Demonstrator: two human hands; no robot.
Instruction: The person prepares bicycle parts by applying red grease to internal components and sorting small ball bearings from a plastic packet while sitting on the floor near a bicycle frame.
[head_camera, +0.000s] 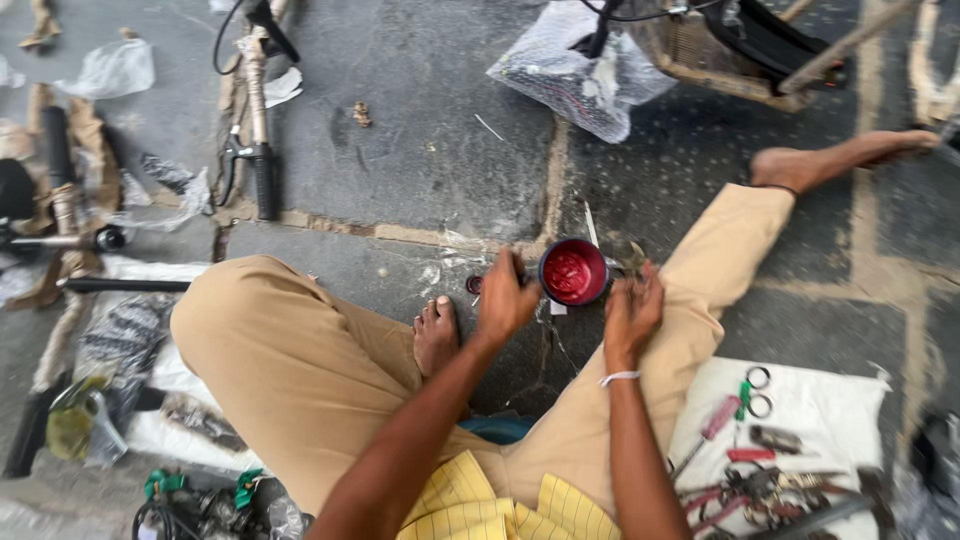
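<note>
The person sits on the stone floor (420, 150), one leg folded and the other stretched out, and both hands work just beside a small tin (573, 272) with red grease inside, which stands on the floor between the knees. The left hand (505, 298) is curled at the tin's left side, fingers closed and touching or almost touching its rim — whether they grip the tin or something small next to it cannot be told. The right hand (632, 310) sits just right of the tin, fingers bunched around a small dark part (628, 252) that is too blurred to name. A bare foot (436, 335) rests near the left hand. To the right lies a white cloth (830, 410) with a screwdriver (705, 430), green-handled scissors (752, 392) and other hand tools on it. On the left, well apart from the hands, lie bicycle handlebars with black grips (262, 150) and crumpled plastic wrap (110, 68) — a plastic bag (580, 70) sits farther up, beyond the tin.
</note>
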